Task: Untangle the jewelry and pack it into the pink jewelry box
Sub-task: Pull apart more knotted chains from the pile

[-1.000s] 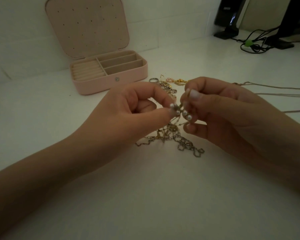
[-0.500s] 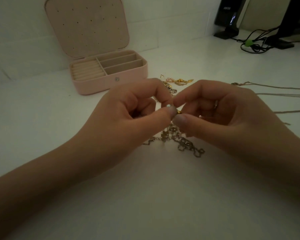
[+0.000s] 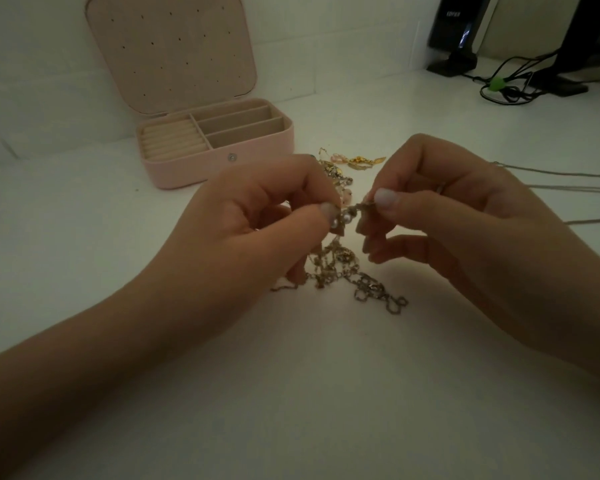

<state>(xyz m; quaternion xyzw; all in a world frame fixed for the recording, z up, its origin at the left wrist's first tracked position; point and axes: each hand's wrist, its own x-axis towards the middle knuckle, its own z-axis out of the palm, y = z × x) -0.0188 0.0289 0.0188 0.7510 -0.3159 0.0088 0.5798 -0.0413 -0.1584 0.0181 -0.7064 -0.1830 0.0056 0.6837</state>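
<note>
A tangle of gold and silver chains [image 3: 347, 271] lies on the white table, part of it lifted between my hands. My left hand [image 3: 257, 223] pinches a small pearl piece [image 3: 343, 218] of the tangle between thumb and forefinger. My right hand [image 3: 447, 216] pinches the adjoining chain end just to the right of the pearls. The pink jewelry box [image 3: 222, 164] stands open at the back left, lid upright, its compartments showing nothing inside. Behind my hands lie more small gold pieces [image 3: 357, 161].
Thin chains [image 3: 568, 174] stretch across the table at the right edge. Black speakers [image 3: 454, 32] and a bundle of black cables with a green tie [image 3: 499, 84] sit at the back right. A white tiled wall rises behind the box.
My two hands have drawn slightly apart, so the pearl piece shows between the fingertips again. My right thumb now sits on top of the chain end.
</note>
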